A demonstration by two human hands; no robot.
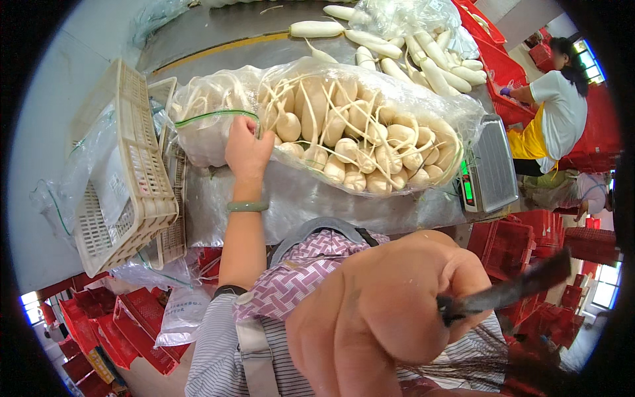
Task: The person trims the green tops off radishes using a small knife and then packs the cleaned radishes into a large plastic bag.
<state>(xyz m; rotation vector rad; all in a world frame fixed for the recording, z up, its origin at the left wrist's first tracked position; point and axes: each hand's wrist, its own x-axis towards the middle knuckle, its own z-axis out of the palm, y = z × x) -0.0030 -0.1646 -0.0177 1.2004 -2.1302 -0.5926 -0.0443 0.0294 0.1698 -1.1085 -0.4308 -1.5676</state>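
Note:
A large clear plastic bag (208,89) lies across the metal table, packed with white radishes (354,144) whose long thin roots tangle on top. My left hand (248,149) pinches the bag's green-striped edge near its left part. Close to the camera, large in view, my right hand (382,297) is raised with its fingers curled. Between its thumb and fingers is a black strip (516,285), blurred, whose kind I cannot tell. The bag's right end lies beside a digital scale (491,164) with green lit displays.
Loose white radishes (436,64) lie at the back right by crumpled clear plastic (412,17). Cream plastic crates (144,154) stand at left, with plastic bags inside. A co-worker (555,109) stands at right by a red crate (501,69). Red crates (501,245) are stacked behind me.

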